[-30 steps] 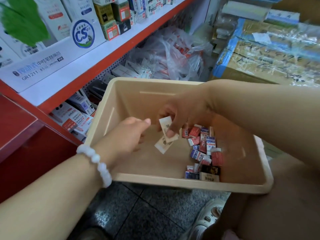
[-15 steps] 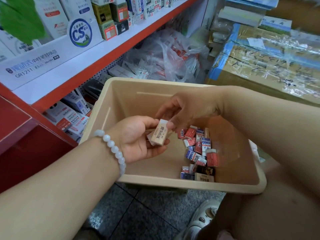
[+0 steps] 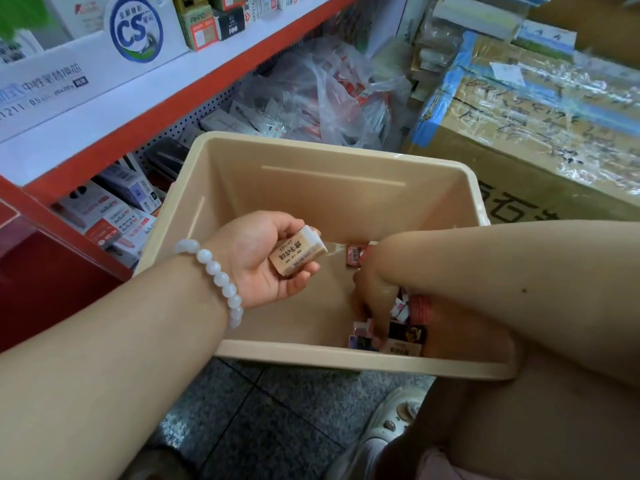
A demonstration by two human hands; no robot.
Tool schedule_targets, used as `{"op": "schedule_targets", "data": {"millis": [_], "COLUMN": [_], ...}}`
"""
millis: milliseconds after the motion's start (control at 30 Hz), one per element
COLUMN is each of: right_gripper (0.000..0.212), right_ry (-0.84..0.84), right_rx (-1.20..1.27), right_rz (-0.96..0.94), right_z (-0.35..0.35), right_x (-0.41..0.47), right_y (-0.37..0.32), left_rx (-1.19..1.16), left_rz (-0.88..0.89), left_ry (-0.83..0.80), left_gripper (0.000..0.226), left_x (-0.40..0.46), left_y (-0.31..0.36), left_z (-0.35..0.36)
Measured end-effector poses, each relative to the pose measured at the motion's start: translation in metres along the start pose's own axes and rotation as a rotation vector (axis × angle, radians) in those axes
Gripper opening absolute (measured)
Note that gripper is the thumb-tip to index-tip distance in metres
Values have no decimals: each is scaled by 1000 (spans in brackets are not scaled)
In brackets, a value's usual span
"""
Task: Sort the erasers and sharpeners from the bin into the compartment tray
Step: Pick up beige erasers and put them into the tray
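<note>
A beige plastic bin [image 3: 346, 161] rests on my lap. My left hand [image 3: 256, 265], with a white bead bracelet on the wrist, holds a white eraser in a tan paper sleeve [image 3: 298, 255] over the bin's left half. My right hand [image 3: 375, 299] reaches down into the bin's near right corner, its fingertips among a pile of small red, blue and dark wrapped erasers [image 3: 405, 327]. The right forearm hides much of that pile, and I cannot tell whether the fingers hold anything. No compartment tray is in view.
A red-edged shop shelf [image 3: 166, 98] with boxed stationery runs along the left. Plastic bags of goods [image 3: 332, 95] lie behind the bin. A taped cardboard carton [image 3: 540, 126] stands at the right. Grey floor tiles [image 3: 263, 417] and a white shoe [image 3: 388, 420] show below.
The tan-sleeved eraser passed from my right hand into my left hand. My right hand then dropped into the pile at the bin's near right corner.
</note>
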State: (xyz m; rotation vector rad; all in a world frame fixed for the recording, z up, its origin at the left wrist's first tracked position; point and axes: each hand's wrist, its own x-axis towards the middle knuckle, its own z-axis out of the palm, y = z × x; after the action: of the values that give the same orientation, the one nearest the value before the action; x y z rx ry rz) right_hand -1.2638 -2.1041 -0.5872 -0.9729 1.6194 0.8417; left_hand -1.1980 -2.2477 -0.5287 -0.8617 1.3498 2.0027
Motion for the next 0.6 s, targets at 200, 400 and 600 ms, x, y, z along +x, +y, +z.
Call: {"op": "schedule_targets", "data": {"millis": [200,400,600], "right_gripper": [66,71,59], "right_ry": [33,-20,-78], "right_rx": [-109,73,497], "right_rz": [2,71,104], "right_z": [1,8,12], "right_x": [-2,3,5], "right_y": [-4,-7,-1], "left_rx": [36,53,60], "left_rz": [6,2,-1], "left_ry": [6,5,3], "left_gripper": [23,23,23], "left_x": [0,1,2], "left_y": [0,0,0], "left_z": [2,2,3]}}
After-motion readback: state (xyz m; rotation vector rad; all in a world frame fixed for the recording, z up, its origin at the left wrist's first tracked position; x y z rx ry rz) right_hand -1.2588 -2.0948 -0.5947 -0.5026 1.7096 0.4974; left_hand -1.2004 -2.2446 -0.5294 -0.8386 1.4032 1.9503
